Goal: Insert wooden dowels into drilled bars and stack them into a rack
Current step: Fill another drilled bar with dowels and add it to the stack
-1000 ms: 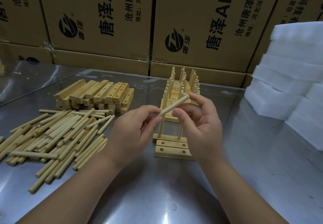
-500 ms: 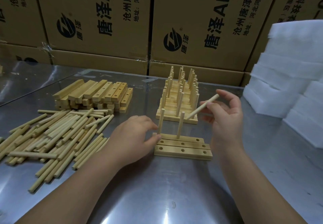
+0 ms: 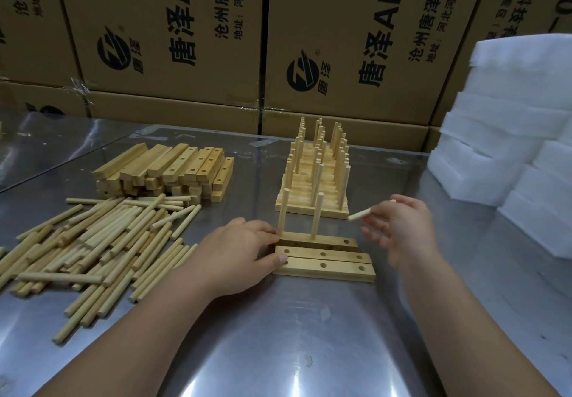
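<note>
Three drilled wooden bars (image 3: 323, 262) lie side by side on the steel table in front of me. The far bar carries two upright dowels (image 3: 316, 215); its right hole is open. My left hand (image 3: 235, 254) grips the left ends of the bars, thumb at the front bar. My right hand (image 3: 399, 229) hovers to the right of the bars and pinches one dowel (image 3: 360, 214), which points left towards the upright ones. Behind stands the finished rack (image 3: 315, 180) of stacked bars with many dowels.
A loose heap of dowels (image 3: 93, 242) covers the table on the left. Behind it is a pile of drilled bars (image 3: 167, 170). White foam blocks (image 3: 510, 136) are stacked at the right. Cardboard boxes (image 3: 185, 40) wall off the back of the steel table (image 3: 294, 334).
My right hand has swung the dowel out to the right and then lowered it towards the bars. My left hand let go of the dowel and dropped onto the bars' left ends.
</note>
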